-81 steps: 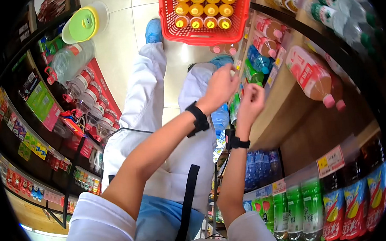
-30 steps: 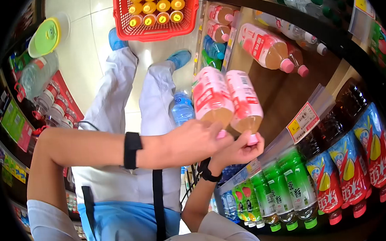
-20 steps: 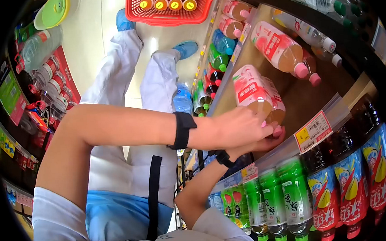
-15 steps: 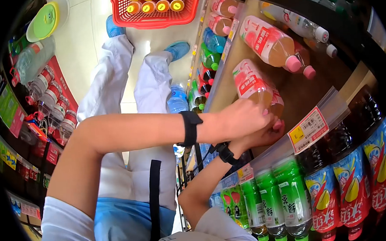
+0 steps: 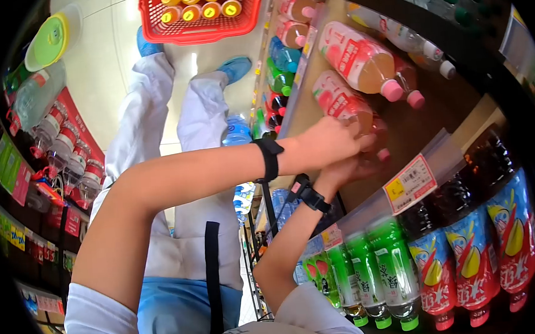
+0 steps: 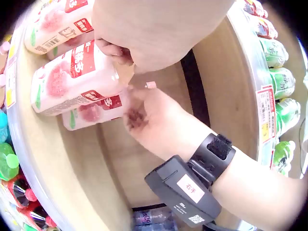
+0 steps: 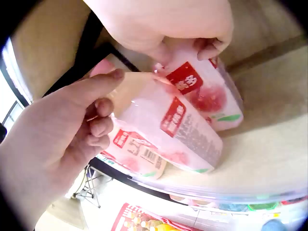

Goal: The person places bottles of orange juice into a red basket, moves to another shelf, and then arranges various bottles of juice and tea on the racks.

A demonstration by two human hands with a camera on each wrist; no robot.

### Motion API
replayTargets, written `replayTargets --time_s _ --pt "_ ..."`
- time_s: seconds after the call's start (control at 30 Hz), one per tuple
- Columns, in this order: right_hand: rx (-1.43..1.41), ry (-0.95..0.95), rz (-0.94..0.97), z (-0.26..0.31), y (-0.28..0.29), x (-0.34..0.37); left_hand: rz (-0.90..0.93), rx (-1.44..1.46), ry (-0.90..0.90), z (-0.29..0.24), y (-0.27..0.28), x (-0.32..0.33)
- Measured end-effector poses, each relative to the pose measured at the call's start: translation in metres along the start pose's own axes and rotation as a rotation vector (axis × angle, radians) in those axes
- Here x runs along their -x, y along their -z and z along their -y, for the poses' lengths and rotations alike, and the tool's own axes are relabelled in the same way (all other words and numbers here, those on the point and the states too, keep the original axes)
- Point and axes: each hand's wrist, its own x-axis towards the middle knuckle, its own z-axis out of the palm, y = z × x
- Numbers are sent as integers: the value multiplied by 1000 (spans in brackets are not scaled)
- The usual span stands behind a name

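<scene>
Two pink-labelled peach drink bottles stand side by side in the shelf bay. My left hand (image 5: 324,142) grips the nearer peach drink bottle (image 5: 337,98) at its neck. Partly under it, my right hand (image 5: 347,171) holds the second peach drink bottle (image 7: 219,103) by the neck; its pink cap sticks out past the fingers in the head view. In the right wrist view, the thumb of my left hand (image 7: 53,125) lies along the top of the nearer bottle, while my right hand (image 7: 178,24) reaches down from above. Matching peach drink bottles (image 5: 359,57) stand alongside.
A clear plastic strip with a price tag (image 5: 410,183) edges the shelf. Green tea bottles (image 5: 393,269) and red-and-blue labelled tea bottles (image 5: 466,265) line a neighbouring shelf. A red basket (image 5: 204,30) of orange-capped bottles sits on the floor. Water bottles (image 5: 72,133) stand across the aisle.
Both hands held nothing in the oldest frame. They then gripped two peach drink bottles by the neck and carried them rightward into the shelf bay, beside the standing ones.
</scene>
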Motion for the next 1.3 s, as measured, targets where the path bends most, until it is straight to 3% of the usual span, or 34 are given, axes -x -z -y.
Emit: replayTargets --time_s 0.1,0.2,0.4,0.47,0.63,0.83,1.3 --pt "-14 -95 -3 -11 -1 -1 13 44 53 7 6 2" --pt "-2 -173 1 -18 1 -6 -120 -46 50 15 3 8" --pt "49 -176 17 -4 -20 -36 169 -11 0 35 28 19" --pt "90 -139 22 2 -36 -51 33 90 66 43 36 22" --pt "221 -89 37 18 -60 -80 -12 38 155 67 55 26" --pt "295 -62 15 21 -62 -89 -271 -10 240 73 51 6" --pt "236 -30 84 26 -60 -111 -232 -30 267 70 40 -10"
